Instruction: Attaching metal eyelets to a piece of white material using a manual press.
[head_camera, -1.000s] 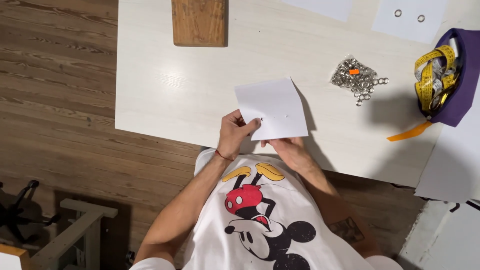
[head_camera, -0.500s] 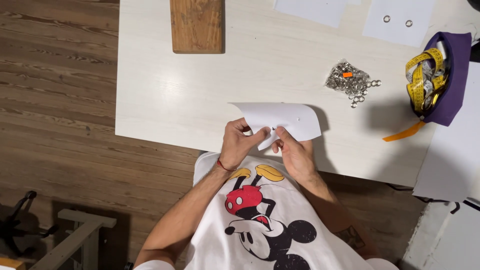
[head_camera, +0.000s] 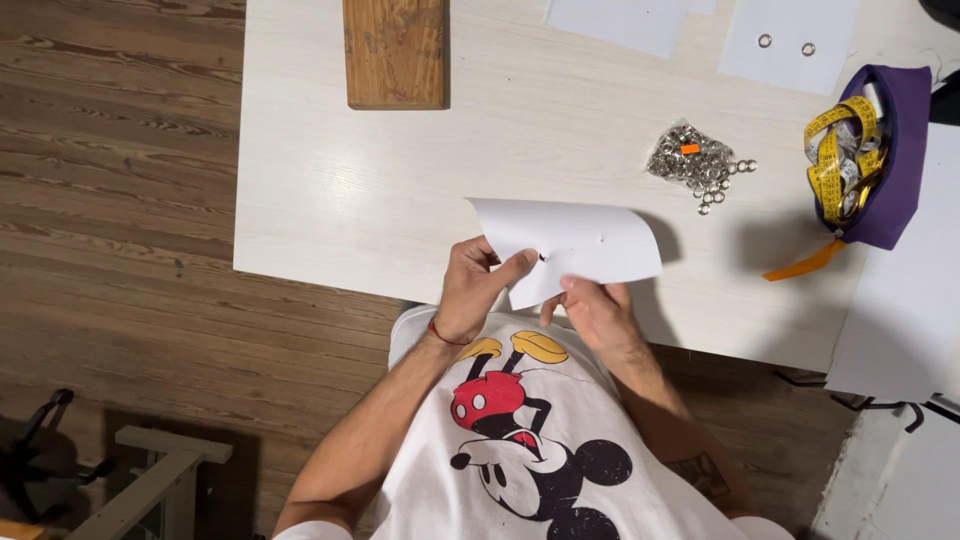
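**Paper sheet now folded over, a small hole showing near the fingertips**

Paper sheet sits at the near edge of the white table, held up off the surface in front of the person's chest. A second ago it was a flat, upright sheet; now it is curled over into a long rounded fold, with a small dark hole near its lower edge. The left hand pinches that edge beside the hole, thumb on top. The right hand grips the lower corner from beneath. Judging by the fold, the sheet is being lined up at the hole. A pile of metal eyelets lies well apart, untouched, as does the wooden block.
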